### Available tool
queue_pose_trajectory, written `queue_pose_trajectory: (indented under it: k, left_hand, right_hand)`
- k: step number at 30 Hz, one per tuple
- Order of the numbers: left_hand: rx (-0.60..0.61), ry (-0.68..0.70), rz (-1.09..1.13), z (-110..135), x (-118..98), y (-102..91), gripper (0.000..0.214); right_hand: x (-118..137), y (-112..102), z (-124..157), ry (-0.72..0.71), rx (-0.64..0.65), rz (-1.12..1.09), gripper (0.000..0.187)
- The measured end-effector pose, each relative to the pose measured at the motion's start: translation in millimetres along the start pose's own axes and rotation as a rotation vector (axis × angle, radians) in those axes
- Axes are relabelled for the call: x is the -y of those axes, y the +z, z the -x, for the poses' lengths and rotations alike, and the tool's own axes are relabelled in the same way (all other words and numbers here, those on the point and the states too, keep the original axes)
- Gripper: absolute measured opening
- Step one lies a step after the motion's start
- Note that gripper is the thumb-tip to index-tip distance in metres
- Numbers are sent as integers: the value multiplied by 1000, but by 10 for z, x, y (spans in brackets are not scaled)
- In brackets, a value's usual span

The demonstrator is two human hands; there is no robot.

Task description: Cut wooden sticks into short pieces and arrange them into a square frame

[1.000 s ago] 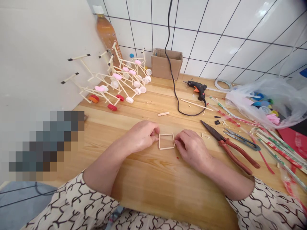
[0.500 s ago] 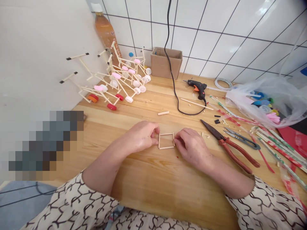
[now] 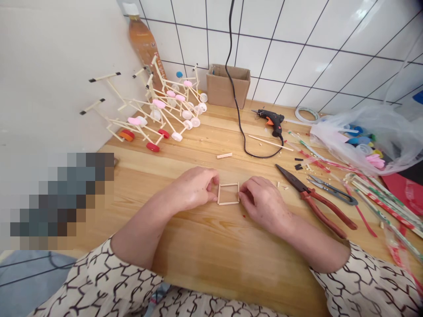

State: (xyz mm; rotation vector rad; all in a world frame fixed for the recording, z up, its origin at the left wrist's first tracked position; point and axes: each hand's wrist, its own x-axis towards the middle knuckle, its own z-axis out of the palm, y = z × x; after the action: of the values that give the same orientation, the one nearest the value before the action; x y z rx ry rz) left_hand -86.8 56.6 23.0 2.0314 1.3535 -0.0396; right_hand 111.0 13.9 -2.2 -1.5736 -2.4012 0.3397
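A small square frame of thin wooden sticks lies flat on the wooden table, between my two hands. My left hand is at its left side, fingers curled, the thumb and fingertips against the left stick. From the other side, the bent fingers of my right hand press on the right stick. Just beyond the frame lies a short pair of sticks side by side. The undersides of both hands are hidden.
Stick models with bottle-cap wheels crowd the back left, by a bottle. A cardboard box and a glue gun with a cord stand behind. Pliers, snips, wrapped sticks and a plastic bag are right.
The view has shifted very slightly. Both hands keep their places at the sides of the stick frame, with no other visible change.
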Motion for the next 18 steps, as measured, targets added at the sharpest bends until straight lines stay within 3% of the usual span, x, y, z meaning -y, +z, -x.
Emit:
queue_pose_trajectory:
  k: [18]
  left_hand:
    - [8, 39, -28, 8, -10, 4, 22]
  right_hand:
    - [46, -6, -6, 15, 25, 2, 13]
